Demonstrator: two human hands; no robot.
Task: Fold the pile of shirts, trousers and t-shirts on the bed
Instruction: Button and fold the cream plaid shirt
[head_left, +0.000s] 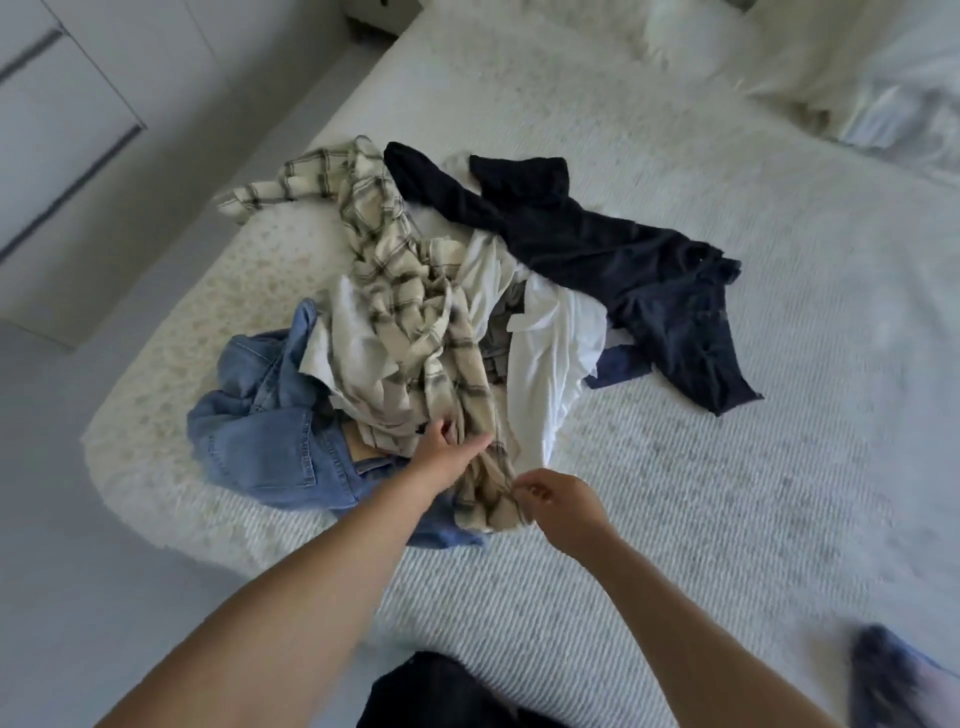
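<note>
While the pile (457, 312) sprawls on the bed (727, 467), both hands pinch the plaid shirt (415, 322). Left hand (447, 447) grips higher; right hand (556, 506) pinches its near hem.

No readable text anywhere — no labels, brands, numbers or signs to make out on anything in view.
</note>
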